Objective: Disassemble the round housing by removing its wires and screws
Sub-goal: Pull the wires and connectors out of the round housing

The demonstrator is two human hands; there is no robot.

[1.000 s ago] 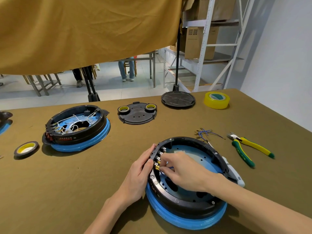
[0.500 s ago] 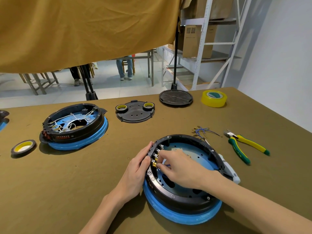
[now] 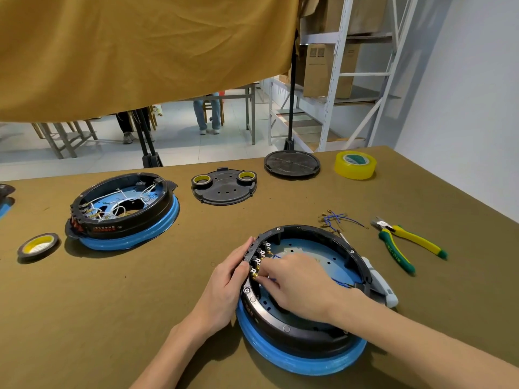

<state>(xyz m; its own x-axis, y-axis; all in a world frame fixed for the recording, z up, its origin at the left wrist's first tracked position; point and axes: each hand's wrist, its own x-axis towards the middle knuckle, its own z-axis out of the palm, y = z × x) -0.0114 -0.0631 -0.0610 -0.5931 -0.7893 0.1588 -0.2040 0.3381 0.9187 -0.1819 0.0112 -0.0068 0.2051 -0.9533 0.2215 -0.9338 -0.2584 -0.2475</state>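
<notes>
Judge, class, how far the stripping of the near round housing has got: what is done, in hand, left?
Done: a bundle of pulled blue wires lies beside the near housing. In hand: the left hand braces the rim while the right hand pinches a blue wire at the terminal row. Left: rim screws remain seated, and the far housing keeps its white wires.

A round housing (image 3: 309, 332) sits near on the table (image 3: 112, 318). Pliers (image 3: 407, 242) and loose wires (image 3: 334, 219) lie to its right. Another housing (image 3: 123, 211) sits far left, a tape roll (image 3: 355, 164) far right.
</notes>
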